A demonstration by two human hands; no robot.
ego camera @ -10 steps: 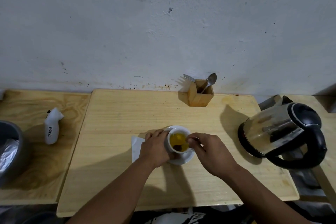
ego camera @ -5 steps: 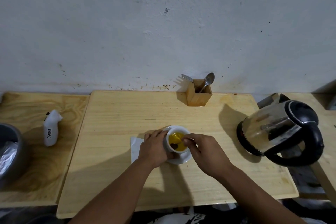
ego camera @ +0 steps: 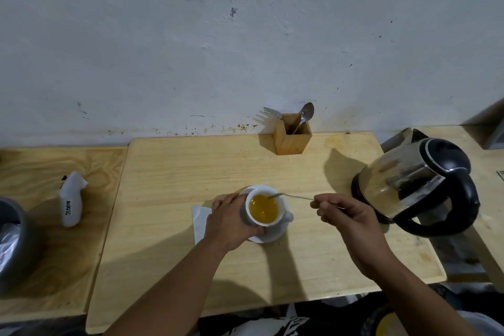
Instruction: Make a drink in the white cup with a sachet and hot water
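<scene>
The white cup [ego camera: 286, 217] stands on a white saucer [ego camera: 272, 236] at the middle of the wooden table [ego camera: 174, 172] and holds yellow-orange liquid. My left hand [ego camera: 231, 219] wraps around the cup's left side. My right hand [ego camera: 343, 215], to the right of the cup, pinches the handle end of a thin metal spoon [ego camera: 291, 195]. The spoon's bowl dips over the cup's far rim into the liquid. A white paper piece [ego camera: 200, 219], perhaps the sachet, lies flat under my left hand's side.
A steel and black kettle [ego camera: 414, 185] sits at the right, close to my right hand. A wooden holder [ego camera: 291, 136] with a fork and spoon stands by the wall. On the left table lie a white pouch [ego camera: 71, 203] and a grey bin [ego camera: 13, 240].
My right hand has drawn away from the cup to the right, and the spoon now shows stretched out from the cup. My left hand stays on the cup.
</scene>
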